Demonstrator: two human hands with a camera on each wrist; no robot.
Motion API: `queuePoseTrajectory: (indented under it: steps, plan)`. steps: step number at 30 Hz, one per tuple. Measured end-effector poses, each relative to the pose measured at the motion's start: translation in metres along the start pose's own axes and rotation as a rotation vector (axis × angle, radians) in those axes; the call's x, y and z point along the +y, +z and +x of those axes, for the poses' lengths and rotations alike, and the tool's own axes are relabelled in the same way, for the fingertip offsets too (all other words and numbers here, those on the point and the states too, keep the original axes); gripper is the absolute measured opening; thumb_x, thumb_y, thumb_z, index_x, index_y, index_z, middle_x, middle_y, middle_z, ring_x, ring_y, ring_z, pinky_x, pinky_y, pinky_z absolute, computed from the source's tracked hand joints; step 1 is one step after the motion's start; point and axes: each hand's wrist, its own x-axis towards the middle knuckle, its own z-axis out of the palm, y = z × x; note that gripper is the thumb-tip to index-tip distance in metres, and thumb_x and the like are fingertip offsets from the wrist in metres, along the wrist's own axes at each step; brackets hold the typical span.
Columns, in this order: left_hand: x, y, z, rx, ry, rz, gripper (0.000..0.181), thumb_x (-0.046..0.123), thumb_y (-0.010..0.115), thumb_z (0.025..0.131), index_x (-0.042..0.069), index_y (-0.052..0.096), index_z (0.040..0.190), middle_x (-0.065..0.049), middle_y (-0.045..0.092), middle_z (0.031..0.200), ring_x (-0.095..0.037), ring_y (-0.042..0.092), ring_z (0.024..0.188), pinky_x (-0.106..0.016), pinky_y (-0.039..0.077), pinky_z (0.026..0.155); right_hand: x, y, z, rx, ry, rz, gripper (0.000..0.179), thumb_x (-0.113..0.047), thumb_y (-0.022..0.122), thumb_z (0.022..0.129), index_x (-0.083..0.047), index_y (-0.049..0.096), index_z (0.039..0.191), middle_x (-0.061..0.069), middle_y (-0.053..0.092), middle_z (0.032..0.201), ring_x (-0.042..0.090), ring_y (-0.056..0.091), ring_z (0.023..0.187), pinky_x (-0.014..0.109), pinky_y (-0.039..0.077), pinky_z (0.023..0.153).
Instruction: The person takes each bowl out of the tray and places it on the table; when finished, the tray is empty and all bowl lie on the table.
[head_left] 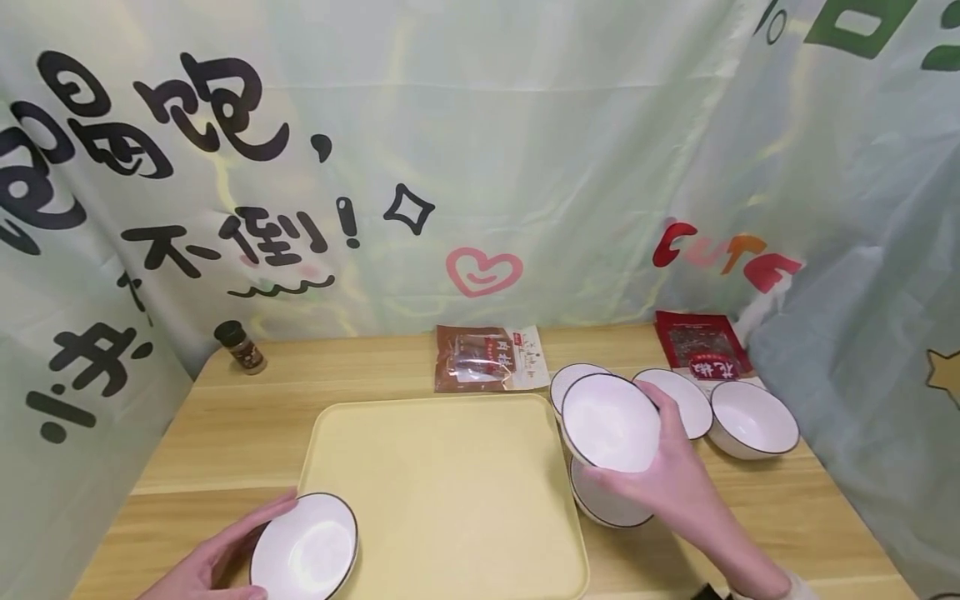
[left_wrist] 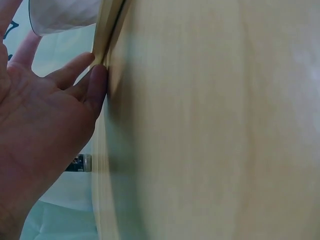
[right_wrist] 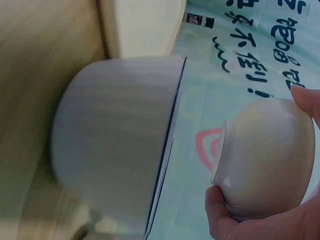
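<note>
On the bench [head_left: 247, 450] lies a yellow tray [head_left: 450, 483], its left edge overlapped by a white bowl [head_left: 306, 546] that the left grip [head_left: 208, 557] holds, while toward the bench's right edge the right grip [head_left: 670, 475] holds a raised bowl [head_left: 609, 421] above other bowls [head_left: 756, 417]. Along the bench's far edge lie a brown packet [head_left: 476, 358] and, by the far right corner, a red packet [head_left: 701, 337]; a small jar [head_left: 242, 347] is near the far left corner.
</note>
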Motion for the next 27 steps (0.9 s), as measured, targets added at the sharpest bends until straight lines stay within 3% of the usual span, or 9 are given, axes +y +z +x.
queuePoseTrajectory:
  steps: [4, 9, 11, 15, 18, 22, 27]
  plan:
    - [0.000, 0.000, 0.000, 0.004, -0.011, -0.009, 0.082, -0.014, 0.069, 0.095, 0.005, 0.037, 0.169, -0.012, 0.031, 0.176, 0.009, 0.031, 0.150, -0.019, 0.035, 0.108, 0.011, -0.013, -0.004, 0.031, -0.003, -0.014, 0.133, -0.024, 0.107, 0.068, -0.008, 0.022, 0.169, 0.027, 0.042, 0.157, 0.050, 0.053, 0.128, 0.066, 0.047, 0.097]
    - [0.000, 0.000, -0.001, 0.019, -0.050, -0.008, 0.080, -0.010, 0.070, 0.096, 0.007, 0.039, 0.169, -0.014, 0.032, 0.176, 0.010, 0.031, 0.150, -0.018, 0.033, 0.109, 0.024, -0.032, -0.012, 0.045, 0.051, -0.065, 0.134, -0.025, 0.105, 0.072, -0.006, 0.016, 0.171, 0.031, 0.035, 0.161, 0.053, 0.049, 0.129, 0.067, 0.044, 0.097]
    - [0.003, 0.001, -0.002, 0.030, -0.105, -0.020, 0.079, -0.007, 0.070, 0.097, 0.010, 0.040, 0.169, -0.011, 0.033, 0.176, 0.012, 0.031, 0.148, -0.019, 0.034, 0.109, 0.029, -0.038, -0.015, 0.046, 0.073, -0.082, 0.134, -0.027, 0.104, 0.074, -0.006, 0.014, 0.172, 0.032, 0.033, 0.162, 0.053, 0.048, 0.129, 0.060, 0.044, 0.097]
    - [0.009, 0.003, -0.002, 0.063, -0.234, -0.038, 0.079, -0.002, 0.074, 0.098, 0.015, 0.043, 0.168, -0.007, 0.031, 0.178, 0.015, 0.031, 0.147, -0.021, 0.034, 0.110, 0.040, -0.047, -0.020, 0.055, 0.097, -0.100, 0.133, -0.027, 0.102, 0.077, -0.006, 0.012, 0.173, 0.032, 0.032, 0.162, 0.052, 0.047, 0.128, 0.033, 0.039, 0.092]
    - [0.008, 0.003, -0.001, 0.065, -0.200, -0.018, 0.080, -0.003, 0.074, 0.096, 0.013, 0.043, 0.168, -0.014, 0.030, 0.177, 0.014, 0.030, 0.148, -0.020, 0.033, 0.110, 0.048, -0.053, -0.023, 0.061, 0.113, -0.102, 0.132, -0.027, 0.101, 0.078, -0.007, 0.011, 0.173, 0.034, 0.033, 0.160, 0.052, 0.047, 0.126, 0.021, 0.035, 0.085]
    - [0.005, 0.003, -0.001, 0.048, -0.077, 0.006, 0.080, -0.008, 0.072, 0.096, 0.010, 0.042, 0.168, -0.017, 0.032, 0.175, 0.012, 0.031, 0.149, -0.017, 0.033, 0.108, 0.060, -0.058, -0.027, 0.071, 0.127, -0.091, 0.130, -0.025, 0.100, 0.080, -0.006, 0.011, 0.172, 0.035, 0.035, 0.156, 0.051, 0.046, 0.124, 0.016, 0.034, 0.080]
    - [0.006, 0.003, -0.001, 0.041, -0.075, -0.004, 0.080, -0.009, 0.071, 0.096, 0.009, 0.041, 0.168, -0.014, 0.033, 0.175, 0.012, 0.031, 0.149, -0.017, 0.033, 0.108, 0.073, -0.064, -0.030, 0.072, 0.154, -0.103, 0.130, -0.023, 0.100, 0.080, -0.002, 0.009, 0.171, 0.039, 0.034, 0.153, 0.054, 0.045, 0.123, 0.016, 0.034, 0.078]
